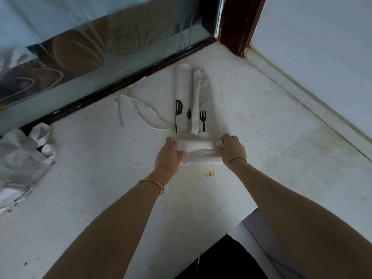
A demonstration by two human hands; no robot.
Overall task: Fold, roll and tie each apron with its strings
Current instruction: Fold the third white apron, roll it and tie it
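Apron roll between curled left hand, right hand

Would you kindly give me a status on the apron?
Left hand and right hand both gripping roll ends. Apron part rolled, strings loose leftward. Cloth heap far left, clear.

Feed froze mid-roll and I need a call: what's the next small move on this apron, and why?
Probably push the roll one turn forward onto the utensil print. Left hand and right hand grip its ends, most of the folded strip lies flat beyond, and the strings trail loose to the left.
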